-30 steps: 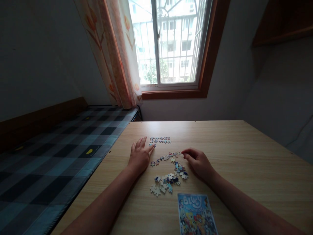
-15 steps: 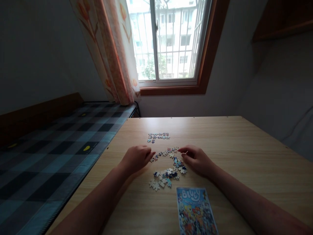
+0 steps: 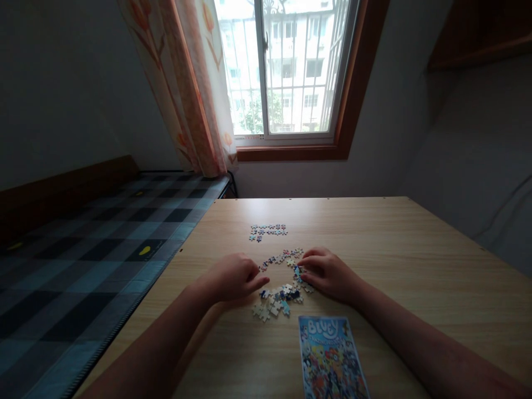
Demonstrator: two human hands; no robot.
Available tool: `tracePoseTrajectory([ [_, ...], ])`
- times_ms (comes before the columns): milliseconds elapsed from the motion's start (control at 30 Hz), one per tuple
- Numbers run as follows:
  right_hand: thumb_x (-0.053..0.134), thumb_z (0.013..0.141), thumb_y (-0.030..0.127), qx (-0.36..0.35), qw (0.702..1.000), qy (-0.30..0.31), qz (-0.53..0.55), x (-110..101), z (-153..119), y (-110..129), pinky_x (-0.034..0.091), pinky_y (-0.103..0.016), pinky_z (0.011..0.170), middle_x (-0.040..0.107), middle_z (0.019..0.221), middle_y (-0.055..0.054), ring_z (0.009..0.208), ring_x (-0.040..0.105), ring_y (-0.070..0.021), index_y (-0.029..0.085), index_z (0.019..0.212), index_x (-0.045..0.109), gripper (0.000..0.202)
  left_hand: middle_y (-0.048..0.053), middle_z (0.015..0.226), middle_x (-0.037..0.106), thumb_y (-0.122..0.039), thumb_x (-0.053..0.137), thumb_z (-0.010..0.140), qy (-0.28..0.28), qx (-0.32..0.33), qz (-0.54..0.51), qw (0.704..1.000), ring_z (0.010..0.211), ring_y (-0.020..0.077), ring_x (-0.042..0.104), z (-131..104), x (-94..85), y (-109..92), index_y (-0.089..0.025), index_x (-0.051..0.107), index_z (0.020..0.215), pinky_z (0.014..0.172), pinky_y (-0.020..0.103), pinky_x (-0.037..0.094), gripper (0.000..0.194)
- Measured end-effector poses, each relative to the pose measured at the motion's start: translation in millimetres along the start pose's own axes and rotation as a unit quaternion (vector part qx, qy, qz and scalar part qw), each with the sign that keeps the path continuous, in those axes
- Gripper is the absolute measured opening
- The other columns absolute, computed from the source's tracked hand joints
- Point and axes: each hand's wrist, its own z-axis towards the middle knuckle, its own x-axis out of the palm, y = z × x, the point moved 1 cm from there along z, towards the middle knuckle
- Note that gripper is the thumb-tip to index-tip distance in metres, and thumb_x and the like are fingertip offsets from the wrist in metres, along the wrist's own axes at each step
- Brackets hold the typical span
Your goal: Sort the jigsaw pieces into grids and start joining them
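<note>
The loose jigsaw pieces [image 3: 279,259], small, multicoloured and knob-edged, lie in front of you on the pale wood-grain table [image 3: 394,255], strung out in a hooked trail that opens to the left. Its far strand has its long axis running from your left fingers up to the right, slanting away from you; by your right fingers it bends back, then comes nearer and leftward into a thicker heap of overlapping pieces [image 3: 266,312].

Your left hand [image 3: 233,277] sits at the open side, fingers curled in and thumb stretched out to the right, just above the heap in view — you cannot tell from here whether it holds a piece. Your right hand [image 3: 326,274] is at the bend, fingertips beside a blue clump, thumb and forefinger bent and parted; whether they pinch a piece cannot be told.

The heap's near pieces look pale and blank, others blue or dark. Farther off, sorted pieces [image 3: 269,232] form left-to-right rows — the nearest one short. Nearer you lies a blue printed "BLUEY" picture sheet [image 3: 332,360].
</note>
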Motion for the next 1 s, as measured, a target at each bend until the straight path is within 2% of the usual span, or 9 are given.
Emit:
tracePoseTrajectory([
  [267, 0.069, 0.083, 0.029, 0.008, 1.0, 0.002, 0.026, 0.0, 2.9, -0.9, 0.047, -0.036, 0.092, 0.069, 0.1, -0.007, 0.098, 0.062, -0.02, 0.022, 0.087, 0.076, 0.01, 0.002, 0.05, 0.053, -0.051, 0.045, 0.092, -0.01, -0.006, 0.011, 1.0, 0.044, 0.0115, 0.03, 2.1, 6.3, 3.1, -0.018, 0.061, 0.056, 0.05, 0.03, 0.022, 0.052],
  [433, 0.069, 0.083, 0.036, 0.07, 0.99, 0.002, 0.123, -1.9, 4.0, -4.9, 0.05, -0.035, 0.088, 0.069, 0.106, -0.01, 0.098, 0.063, -0.0207, 0.019, 0.08, 0.075, 0.019, 0.003, 0.052, 0.055, -0.049, 0.046, 0.092, -0.019, -0.009, 0.008, 1.0, 0.046, 0.0125, 0.035, 2.2, 7.6, 4.3, -0.019, 0.061, 0.056, 0.052, 0.029, 0.024, 0.05],
  [500, 0.068, 0.083, 0.039, 0.091, 0.985, -0.02, 0.145, -3.2, 4.4, -9.2, 0.05, -0.036, 0.091, 0.068, 0.109, -0.011, 0.1, 0.063, -0.0218, 0.018, 0.08, 0.075, 0.022, 0.003, 0.053, 0.056, -0.047, 0.046, 0.092, -0.015, -0.014, 0.008, 1.0, 0.046, 0.0124, 0.034, 2.2, 7.6, 4.2, -0.019, 0.062, 0.056, 0.052, 0.029, 0.025, 0.049],
  [633, 0.066, 0.084, 0.038, 0.113, 0.987, -0.091, 0.062, -4.9, 5.7, -18.6, 0.038, -0.046, 0.107, 0.068, 0.114, -0.011, 0.117, 0.056, -0.0268, 0.02, 0.079, 0.076, 0.021, 0.004, 0.055, 0.059, -0.047, 0.045, 0.093, -0.017, -0.015, 0.006, 1.0, 0.048, 0.0129, 0.035, 2.6, 7.7, 4.5, -0.019, 0.063, 0.058, 0.054, 0.029, 0.025, 0.048],
  [733, 0.062, 0.085, 0.034, 0.116, 0.988, -0.104, -0.013, -2.7, 7.0, -23.5, 0.032, -0.051, 0.112, 0.067, 0.117, -0.011, 0.123, 0.052, -0.0289, 0.021, 0.081, 0.077, 0.02, 0.004, 0.055, 0.058, -0.047, 0.045, 0.093, -0.024, -0.007, -0.001, 1.0, 0.048, 0.0126, 0.036, 3.1, 7.4, 4.1, -0.019, 0.061, 0.057, 0.054, 0.03, 0.025, 0.048],
  [867, 0.056, 0.086, 0.025, 0.119, 0.984, -0.131, -0.034, -1.8, 5.9, -27.7, 0.035, -0.049, 0.111, 0.065, 0.121, -0.011, 0.123, 0.052, -0.0271, 0.021, 0.097, 0.077, 0.025, 0.004, 0.052, 0.056, -0.045, 0.045, 0.092, -0.024, -0.003, -0.002, 1.0, 0.047, 0.0121, 0.038, 4.0, 6.1, 3.0, -0.018, 0.061, 0.056, 0.051, 0.03, 0.023, 0.048],
  [1000, 0.057, 0.082, 0.021, 0.098, 0.988, -0.115, -0.037, -6.5, 1.7, -25.7, 0.038, -0.047, 0.109, 0.063, 0.123, -0.009, 0.123, 0.052, -0.0262, 0.022, 0.087, 0.076, 0.019, 0.004, 0.053, 0.057, -0.047, 0.044, 0.093, -0.031, -0.003, 0.001, 1.0, 0.049, 0.0126, 0.042, 4.2, 7.1, 3.9, -0.018, 0.061, 0.057, 0.051, 0.03, 0.024, 0.049],
])
